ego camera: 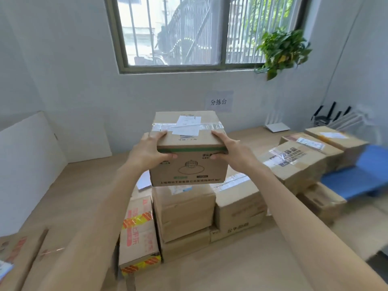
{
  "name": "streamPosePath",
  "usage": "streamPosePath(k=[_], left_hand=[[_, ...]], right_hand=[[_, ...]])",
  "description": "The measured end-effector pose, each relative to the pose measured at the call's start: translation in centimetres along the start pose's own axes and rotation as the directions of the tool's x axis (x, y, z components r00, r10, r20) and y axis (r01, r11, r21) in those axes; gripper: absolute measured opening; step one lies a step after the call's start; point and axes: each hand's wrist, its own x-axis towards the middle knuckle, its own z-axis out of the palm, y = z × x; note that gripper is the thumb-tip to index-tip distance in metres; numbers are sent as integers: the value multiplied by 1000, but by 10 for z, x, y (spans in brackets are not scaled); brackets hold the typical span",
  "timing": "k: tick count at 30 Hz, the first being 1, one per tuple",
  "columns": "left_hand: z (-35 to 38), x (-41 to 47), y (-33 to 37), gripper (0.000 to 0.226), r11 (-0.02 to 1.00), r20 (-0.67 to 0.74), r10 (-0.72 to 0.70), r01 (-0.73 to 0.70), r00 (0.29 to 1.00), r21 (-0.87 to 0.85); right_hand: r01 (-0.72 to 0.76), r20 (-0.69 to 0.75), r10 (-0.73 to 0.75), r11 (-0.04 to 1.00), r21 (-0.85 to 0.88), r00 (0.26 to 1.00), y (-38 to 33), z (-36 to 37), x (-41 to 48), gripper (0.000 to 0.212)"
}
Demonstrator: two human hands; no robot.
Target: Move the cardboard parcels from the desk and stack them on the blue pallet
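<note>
parcel (189,171) — brown cardboard, green band, lamp drawing, taped white label on top | left grip (150,152), right grip (231,150) — both grasping parcel

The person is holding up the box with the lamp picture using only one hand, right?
Not quite. The left hand grips one side of the box with the lamp picture and the right hand grips the other, so both hold it, as the head view shows.

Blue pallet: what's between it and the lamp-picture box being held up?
In the head view, a row of taped cardboard parcels lies between the lamp-printed parcel and the blue pallet.
</note>
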Motion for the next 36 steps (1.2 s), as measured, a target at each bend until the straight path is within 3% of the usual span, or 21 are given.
streamPosePath(k=[19, 36], left_hand=[[263, 85, 416, 84, 925, 150, 359, -330, 921, -187], [443, 170, 639, 88, 853, 236, 515, -466, 824, -236]], right_hand=[[-348, -234, 317, 932, -106, 919, 387, -248, -98, 76], [-525, -318, 468, 843, -119, 825, 636, -347, -108, 76]])
